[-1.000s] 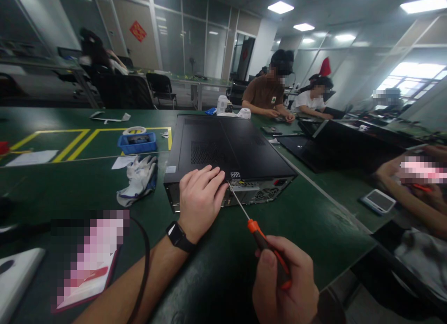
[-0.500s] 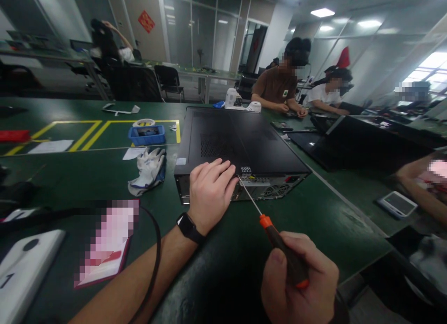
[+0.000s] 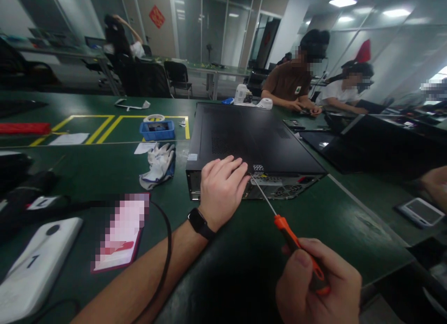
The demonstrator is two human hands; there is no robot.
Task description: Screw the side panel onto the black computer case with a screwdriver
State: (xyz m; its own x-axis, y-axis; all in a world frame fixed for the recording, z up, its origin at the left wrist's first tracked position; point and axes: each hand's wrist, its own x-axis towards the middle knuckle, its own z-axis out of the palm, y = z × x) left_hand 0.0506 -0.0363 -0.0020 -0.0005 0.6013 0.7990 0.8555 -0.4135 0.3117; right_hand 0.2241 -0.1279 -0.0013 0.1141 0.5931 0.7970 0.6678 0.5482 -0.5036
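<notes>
A black desktop computer case (image 3: 244, 133) lies flat on the green table, its back panel with fan grille and metal slots facing me. My left hand (image 3: 223, 186), a watch on its wrist, rests on the case's near top edge, fingers laid out over the lid and thumb hanging by the panel. Wrapped around the handle of an orange and black screwdriver (image 3: 293, 240) is my right hand (image 3: 319, 282). The screwdriver's thin shaft slants up to the case's back edge, its tip beside my left thumb. Whatever the tip touches is too small to make out.
Left of the case lie work gloves (image 3: 159, 165) and a blue bin (image 3: 157, 130). Nearer are a phone (image 3: 122, 235), a white numbered device (image 3: 42, 263) and a black cable (image 3: 169, 235) crossing my left forearm. Co-workers sit beyond, near black panels (image 3: 377, 138) at right.
The view has swung slightly left, so everything sits further right. The screwdriver's handle has turned in my right hand, showing more orange. My left hand keeps its place on the case.
</notes>
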